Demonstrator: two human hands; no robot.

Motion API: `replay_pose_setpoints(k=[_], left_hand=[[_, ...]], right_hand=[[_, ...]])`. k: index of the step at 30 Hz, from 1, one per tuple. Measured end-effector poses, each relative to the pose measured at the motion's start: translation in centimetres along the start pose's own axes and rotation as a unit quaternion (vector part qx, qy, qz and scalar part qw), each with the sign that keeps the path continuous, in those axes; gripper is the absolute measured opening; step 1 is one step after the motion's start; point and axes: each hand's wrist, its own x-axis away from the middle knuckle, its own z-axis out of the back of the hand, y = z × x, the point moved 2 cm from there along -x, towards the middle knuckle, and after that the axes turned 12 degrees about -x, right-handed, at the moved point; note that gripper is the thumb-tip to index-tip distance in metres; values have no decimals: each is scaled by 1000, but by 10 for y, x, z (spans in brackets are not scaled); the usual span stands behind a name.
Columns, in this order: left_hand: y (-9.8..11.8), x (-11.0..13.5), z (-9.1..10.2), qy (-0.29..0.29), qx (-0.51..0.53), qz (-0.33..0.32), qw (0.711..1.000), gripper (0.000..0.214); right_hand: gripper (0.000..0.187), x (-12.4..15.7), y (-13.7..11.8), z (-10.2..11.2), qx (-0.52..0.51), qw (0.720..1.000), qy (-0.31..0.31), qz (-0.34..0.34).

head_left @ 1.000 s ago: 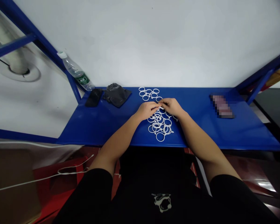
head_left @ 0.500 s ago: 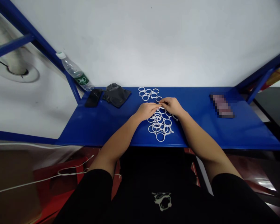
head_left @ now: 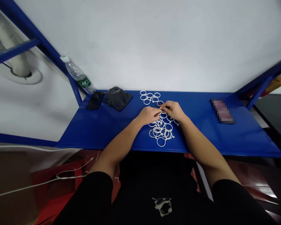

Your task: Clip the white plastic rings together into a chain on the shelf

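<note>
On the blue shelf (head_left: 103,128) lie two groups of white plastic rings. A near pile of rings (head_left: 161,131) sits by the front edge and a smaller far cluster of rings (head_left: 150,97) lies towards the wall. My left hand (head_left: 148,115) and my right hand (head_left: 173,110) meet fingertip to fingertip just above the near pile. Both are closed in a pinch on one white ring (head_left: 161,107) held between them. The ring is mostly hidden by my fingers.
A plastic water bottle (head_left: 78,75) leans at the shelf's back left, beside a black phone (head_left: 95,100) and a crumpled black bag (head_left: 117,97). A blurred pinkish object (head_left: 222,111) lies on the right. Blue frame posts (head_left: 259,87) rise at both ends. A white cord (head_left: 61,176) lies on the floor.
My hands have stayed together on the ring, with only slight finger movement. The view has tipped a little, so everything sits slightly lower in the picture.
</note>
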Motion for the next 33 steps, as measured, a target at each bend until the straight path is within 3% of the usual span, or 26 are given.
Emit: replay_pose_setpoints(k=[6,12,20,25,33], left_hand=[[-4,3,-8,-20,21,19,999,30],[-11,5,-6,-44,66,80,994,31],[-25,8,3,-55,117,191,973,30],[-35,9,6,-56,73,195,976,27],[-40,8,1,-27,18,207,978,24]], right_hand=[[16,0,3,-5,-18,1000,-6,-8],[27,1,-1,-6,-17,999,-12,-32],[34,1,2,18,2,997,38,-64],[32,1,-10,27,64,996,-9,-53],[27,1,-27,24,106,991,-61,-51]])
